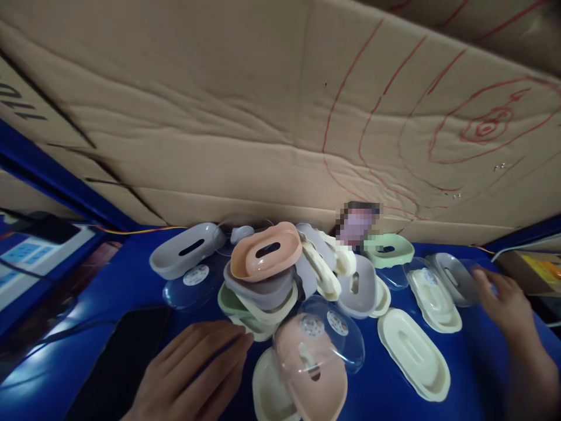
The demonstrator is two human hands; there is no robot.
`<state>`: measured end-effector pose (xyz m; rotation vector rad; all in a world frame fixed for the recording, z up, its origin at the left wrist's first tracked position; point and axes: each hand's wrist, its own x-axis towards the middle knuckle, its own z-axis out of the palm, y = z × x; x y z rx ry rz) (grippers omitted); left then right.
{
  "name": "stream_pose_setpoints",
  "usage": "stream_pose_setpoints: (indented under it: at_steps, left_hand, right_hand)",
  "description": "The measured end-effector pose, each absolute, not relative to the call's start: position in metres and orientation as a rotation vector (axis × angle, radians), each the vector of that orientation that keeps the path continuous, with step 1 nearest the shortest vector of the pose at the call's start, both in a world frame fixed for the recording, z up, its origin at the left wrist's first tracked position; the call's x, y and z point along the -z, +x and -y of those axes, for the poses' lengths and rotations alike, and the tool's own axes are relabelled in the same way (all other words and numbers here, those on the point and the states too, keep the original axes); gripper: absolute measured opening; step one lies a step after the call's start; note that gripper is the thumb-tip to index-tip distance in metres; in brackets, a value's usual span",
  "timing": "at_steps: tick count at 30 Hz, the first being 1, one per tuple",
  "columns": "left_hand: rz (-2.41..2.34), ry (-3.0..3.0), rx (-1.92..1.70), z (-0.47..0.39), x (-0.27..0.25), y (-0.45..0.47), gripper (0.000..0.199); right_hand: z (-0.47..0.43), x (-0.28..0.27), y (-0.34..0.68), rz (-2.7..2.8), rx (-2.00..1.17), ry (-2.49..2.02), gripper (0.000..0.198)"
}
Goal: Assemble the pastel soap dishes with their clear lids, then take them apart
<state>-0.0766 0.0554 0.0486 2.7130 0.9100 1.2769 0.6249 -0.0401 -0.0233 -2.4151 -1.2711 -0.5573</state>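
Soap dish parts in several colours lie in a loose pile before me. My left hand [197,365] is low at the left, fingers bent and together, tips beside a cream tray [263,334] under the pile. Whether those fingers pinch anything is hidden. At the far right my right hand [506,301] has its fingers at the end of a grey soap dish [453,275] with a clear cover against it, and seems to grip it. Near the left hand a clear lid [350,345] overlaps a pink dish [318,380]. An orange dish [245,266] tops the pile.
Cardboard [219,117] with red curved lines stands behind the blue table [368,389]. A black flat object [127,351] lies at left, near a power strip [26,257]. A pixelated phone-like object [357,225] leans at the back. A cream tray [414,354] lies front right.
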Motion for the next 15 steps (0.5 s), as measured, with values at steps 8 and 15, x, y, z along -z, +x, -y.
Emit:
stream_pose_setpoints:
  at_steps: [8,15]
  left_hand:
    - [-0.895,2.749,-1.23,-0.049,-0.051,-0.073,0.089]
    - [-0.74,2.774,-1.133,-0.051,-0.031,-0.077,0.048]
  right_hand:
    - [0.015,0.02,0.564,1.502,0.513,-2.521,0.057]
    - [0.008,-0.003,0.535,1.402,0.83,-2.39,0.06]
